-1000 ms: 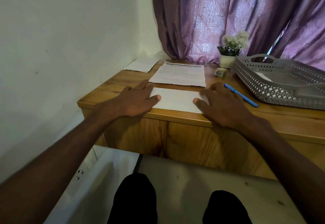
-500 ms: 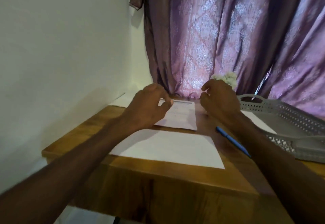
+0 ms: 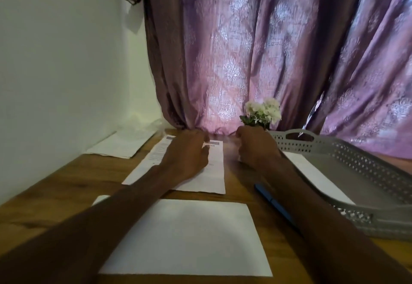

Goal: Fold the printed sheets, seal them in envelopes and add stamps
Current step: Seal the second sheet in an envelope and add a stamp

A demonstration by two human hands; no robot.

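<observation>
Early stage: 1 blank white sheet (image 3: 187, 237) lies flat at 6 o'clock. My left hand (image 3: 186, 156) rests on the printed sheet (image 3: 214, 172) at 12, unfolded; right hand (image 3: 254, 147) curled beside it, grip unclear. No stamps visible.

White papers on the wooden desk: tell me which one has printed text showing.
The printed sheet in the middle, under the left hand. The near blank sheet and the far-left paper by the wall show no print.
</observation>
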